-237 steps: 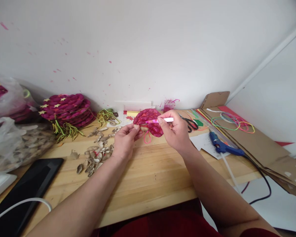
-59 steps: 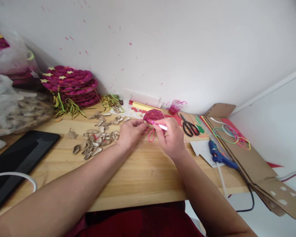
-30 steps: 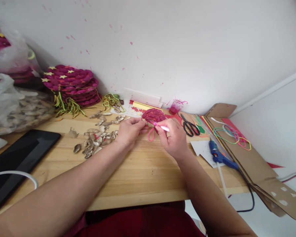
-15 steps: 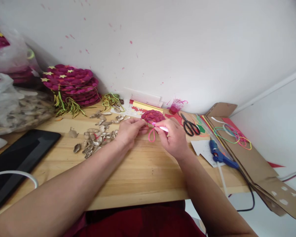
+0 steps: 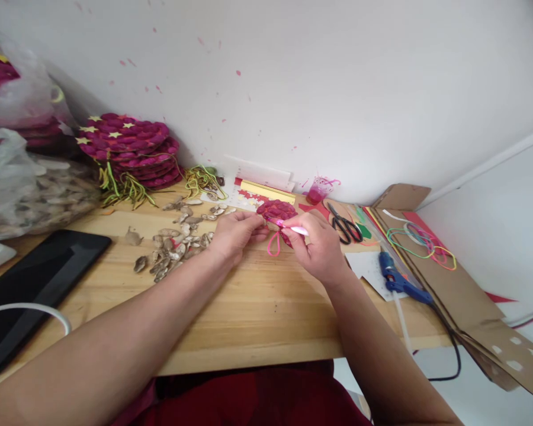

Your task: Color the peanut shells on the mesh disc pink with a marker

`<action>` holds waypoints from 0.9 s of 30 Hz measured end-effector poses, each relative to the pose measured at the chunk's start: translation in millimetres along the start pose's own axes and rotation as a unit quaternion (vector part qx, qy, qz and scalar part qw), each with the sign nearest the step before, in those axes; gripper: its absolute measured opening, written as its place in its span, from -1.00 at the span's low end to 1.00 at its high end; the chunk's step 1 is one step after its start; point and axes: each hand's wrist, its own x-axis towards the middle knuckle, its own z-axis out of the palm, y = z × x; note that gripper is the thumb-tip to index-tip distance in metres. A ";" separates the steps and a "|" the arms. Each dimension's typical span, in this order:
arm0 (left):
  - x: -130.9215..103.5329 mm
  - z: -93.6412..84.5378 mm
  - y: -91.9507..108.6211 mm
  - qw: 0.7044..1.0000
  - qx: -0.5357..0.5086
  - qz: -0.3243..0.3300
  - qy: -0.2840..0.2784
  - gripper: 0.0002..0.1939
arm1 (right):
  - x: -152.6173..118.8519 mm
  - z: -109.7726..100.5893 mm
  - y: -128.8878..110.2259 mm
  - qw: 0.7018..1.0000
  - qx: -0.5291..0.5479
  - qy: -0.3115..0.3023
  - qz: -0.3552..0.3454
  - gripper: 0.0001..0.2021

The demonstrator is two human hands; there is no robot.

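My left hand (image 5: 236, 238) is closed on the left edge of a magenta disc (image 5: 276, 209) with a bumpy, shell-covered face. A pink cord loop (image 5: 273, 244) hangs from the disc's near side. My right hand (image 5: 320, 247) pinches a white-handled brush (image 5: 299, 230), its pink-stained end lying against the disc. Fingers hide part of the disc's lower edge. Left of my left hand lies a loose heap of brownish shells (image 5: 173, 251). Behind the disc are small red stars (image 5: 253, 197) on paper and a yellow strip (image 5: 267, 191).
A stack of magenta discs (image 5: 133, 148) stands at the back left, near bags of shells (image 5: 53, 192). A black tablet (image 5: 48, 284) lies at left. A pink-stained cup (image 5: 318, 190), scissors (image 5: 344, 225), blue glue gun (image 5: 400, 281) and cardboard (image 5: 453, 296) occupy the right.
My right hand has shifted slightly right with the brush, showing more of the disc's lower right edge. My left hand keeps its hold. The whole view has moved a little.
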 end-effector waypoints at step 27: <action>1.7 -1.2 0.7 1.000 0.011 -0.004 0.008 -0.90 | -1.6 -4.6 3.6 1.000 0.007 -0.008 0.030 -0.93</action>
